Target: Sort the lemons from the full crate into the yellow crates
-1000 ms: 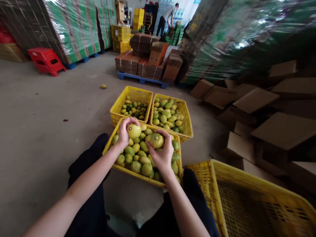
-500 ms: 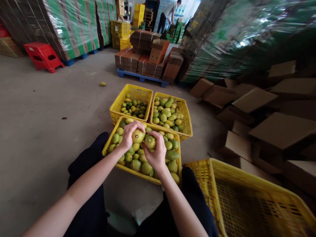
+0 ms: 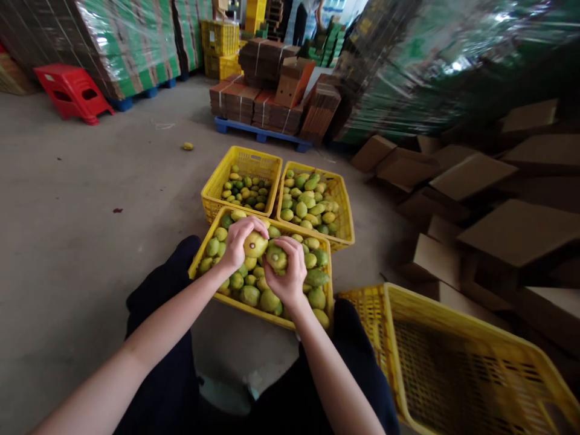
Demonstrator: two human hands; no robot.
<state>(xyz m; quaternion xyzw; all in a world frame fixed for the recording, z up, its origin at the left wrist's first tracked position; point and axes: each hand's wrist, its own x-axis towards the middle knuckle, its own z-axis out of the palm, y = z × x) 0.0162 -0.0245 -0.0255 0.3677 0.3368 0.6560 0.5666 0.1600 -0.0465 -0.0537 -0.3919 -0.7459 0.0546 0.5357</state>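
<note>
My left hand (image 3: 240, 243) is wrapped round a yellow-green fruit (image 3: 255, 245). Beside it, my right hand (image 3: 289, 272) grips a greener fruit (image 3: 277, 258). The two fruits are close together, stem or blossom ends toward me, above the near yellow crate (image 3: 258, 313), which holds many green and yellow fruits. Behind it stand two more yellow crates: the back left one (image 3: 217, 202) has smaller fruits low inside, and the back right one (image 3: 347, 211) has larger green and yellow fruits.
At the lower right is a yellow crate (image 3: 457, 308) with no fruit visible inside. Cardboard boxes (image 3: 473, 175) lie to the right. A blue pallet (image 3: 260, 136) bears stacked cardboard. One fruit (image 3: 187, 146) lies on the floor near a red stool (image 3: 72, 90). A person (image 3: 301, 24) is far back.
The view has tilted down slightly, so the surroundings sit higher in the picture. Both hands still hold their fruits, nearly in the same place over the near crate.
</note>
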